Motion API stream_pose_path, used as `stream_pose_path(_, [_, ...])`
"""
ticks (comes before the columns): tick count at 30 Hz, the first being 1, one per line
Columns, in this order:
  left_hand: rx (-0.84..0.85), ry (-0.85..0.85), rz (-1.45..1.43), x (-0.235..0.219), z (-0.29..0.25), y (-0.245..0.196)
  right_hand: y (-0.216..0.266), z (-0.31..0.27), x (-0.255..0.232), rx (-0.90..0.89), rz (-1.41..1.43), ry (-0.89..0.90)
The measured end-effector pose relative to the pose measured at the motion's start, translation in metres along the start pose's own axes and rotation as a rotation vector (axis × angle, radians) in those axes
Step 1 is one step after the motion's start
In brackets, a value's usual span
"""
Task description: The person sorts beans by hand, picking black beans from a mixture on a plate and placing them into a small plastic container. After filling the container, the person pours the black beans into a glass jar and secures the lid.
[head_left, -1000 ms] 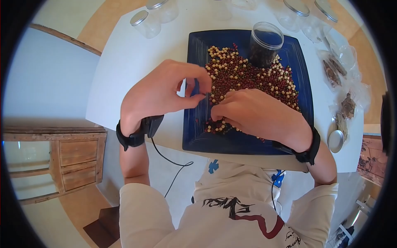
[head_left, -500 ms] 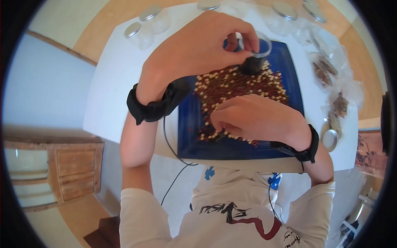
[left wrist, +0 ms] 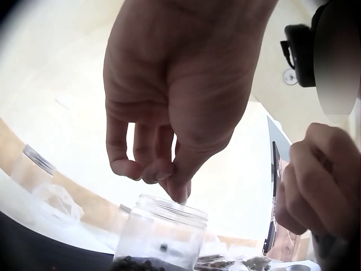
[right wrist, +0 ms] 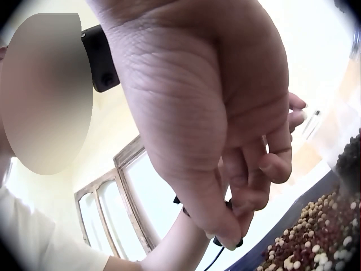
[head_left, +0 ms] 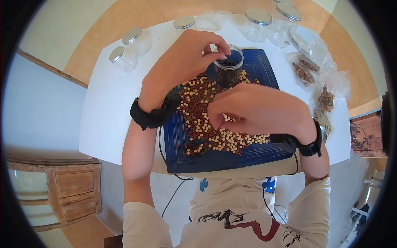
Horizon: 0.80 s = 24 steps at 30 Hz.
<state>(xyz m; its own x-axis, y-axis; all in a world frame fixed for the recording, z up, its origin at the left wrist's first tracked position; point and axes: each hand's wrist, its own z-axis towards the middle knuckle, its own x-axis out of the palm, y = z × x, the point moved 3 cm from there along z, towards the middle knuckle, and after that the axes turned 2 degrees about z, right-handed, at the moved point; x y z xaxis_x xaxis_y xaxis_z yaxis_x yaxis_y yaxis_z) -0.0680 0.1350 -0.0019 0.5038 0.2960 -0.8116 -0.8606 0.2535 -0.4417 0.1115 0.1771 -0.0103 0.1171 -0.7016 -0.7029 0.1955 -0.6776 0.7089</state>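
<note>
My left hand [head_left: 188,58] hangs over the mouth of a clear jar [head_left: 228,76], with thumb and fingertips close together at its rim. In the left wrist view, a single small black bean [left wrist: 163,247] is in mid-air inside the jar, above a layer of black beans [left wrist: 138,263]. The jar stands on a blue square tray [head_left: 178,159] spread with small cream, dark red and green beans [head_left: 202,120]. My right hand [head_left: 264,109] is low over those beans, fingers curled and thumb tip against the index finger. Whether a bean sits in that pinch, I cannot tell.
Several lidded clear jars [head_left: 258,25] line the back of the white table [head_left: 103,103]. Clear bags of dried spices [head_left: 304,68] lie along its right side. A cable [head_left: 162,151] runs from my left wrist over the tray's left edge.
My left hand has moved from beside the tray up to the jar's mouth, and a black bean has dropped from it. The right hand stays over the beans. The head view has shifted.
</note>
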Motion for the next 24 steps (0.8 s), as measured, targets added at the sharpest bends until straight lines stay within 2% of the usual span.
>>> stream_pose_path(2, [-0.057,-0.002,-0.002,-0.001,-0.003,-0.001,0.0,-0.003,-0.012,0.032,0.008,-0.005])
stream_pose_path(4, [-0.028,-0.021,0.009,-0.004,-0.008,-0.001,-0.004,-0.008,-0.028,0.026,-0.051,-0.202])
stream_pose_path(5, [0.003,-0.039,0.02,-0.005,-0.011,-0.002,-0.008,-0.01,-0.034,-0.098,-0.113,-0.396])
stream_pose_path(6, [0.002,-0.037,0.02,-0.007,-0.015,-0.004,-0.011,-0.011,-0.039,-0.099,-0.111,-0.397])
stream_pose_path(9, [-0.069,-0.05,0.017,-0.013,-0.032,-0.014,-0.028,-0.01,-0.056,0.091,-0.26,-0.635])
stream_pose_path(11, [-0.159,0.04,-0.035,-0.016,-0.048,-0.021,-0.045,-0.007,-0.053,0.115,-0.282,-0.679])
stream_pose_path(12, [-0.164,0.043,-0.033,-0.017,-0.056,-0.023,-0.051,-0.008,-0.053,0.142,-0.308,-0.719])
stream_pose_path(17, [-0.213,0.297,-0.119,-0.006,-0.094,-0.027,-0.066,-0.005,-0.052,0.122,-0.351,-0.746])
stream_pose_path(18, [-0.235,0.373,-0.165,-0.002,-0.103,-0.026,-0.066,-0.004,-0.051,0.085,-0.376,-0.768])
stream_pose_path(20, [-0.267,0.41,-0.145,0.003,-0.117,-0.025,-0.062,-0.004,-0.052,0.108,-0.367,-0.755])
stream_pose_path(22, [-0.185,0.454,-0.136,0.009,-0.127,-0.026,-0.057,-0.004,-0.051,0.113,-0.374,-0.748])
stream_pose_path(24, [-0.26,0.513,-0.133,0.012,-0.133,-0.029,-0.052,-0.005,-0.049,0.105,-0.377,-0.732])
